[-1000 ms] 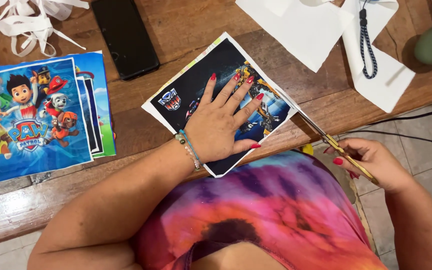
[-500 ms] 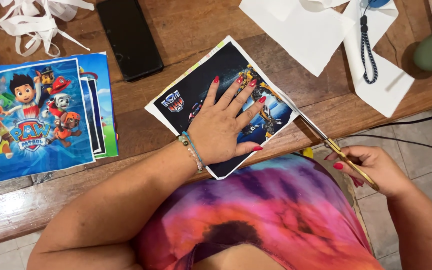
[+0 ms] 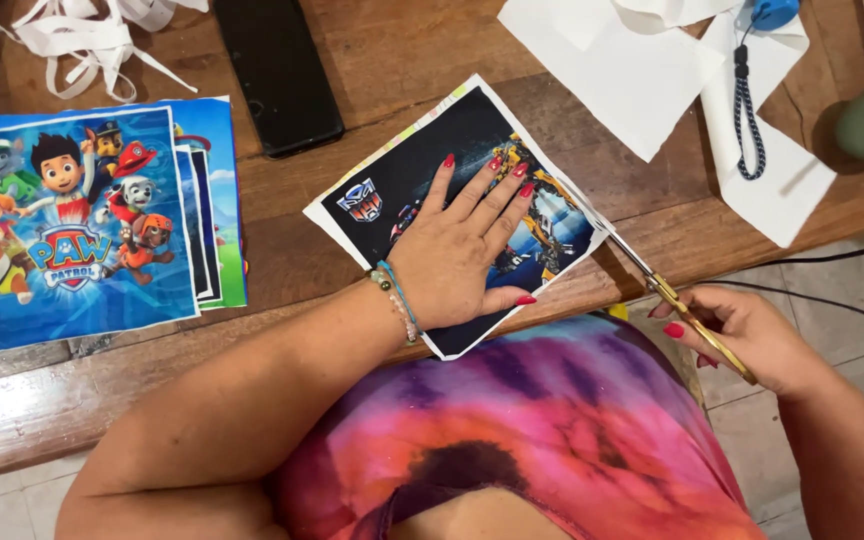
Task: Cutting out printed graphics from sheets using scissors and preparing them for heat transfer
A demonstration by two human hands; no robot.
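Observation:
A dark printed picture sheet (image 3: pixel 422 165) with a white border lies tilted on the wooden table (image 3: pixel 372 50), its near corner over the front edge. My left hand (image 3: pixel 462 250) lies flat on it, fingers spread, pinning it down. My right hand (image 3: pixel 747 335) grips gold-handled scissors (image 3: pixel 652 280) off the table's front edge. The blades reach up-left along the sheet's right border.
A stack of colourful cartoon prints (image 3: pixel 72 225) lies at the left. A black phone (image 3: pixel 277 70) sits behind the sheet. White paper offcuts (image 3: pixel 652 70), a blue cord (image 3: pixel 747 110) and white strips (image 3: pixel 82 35) lie along the back. A black cable (image 3: pixel 832 260) runs at right.
The scissors and my right hand have shifted slightly along the sheet's right border. My left hand stays flat on the sheet.

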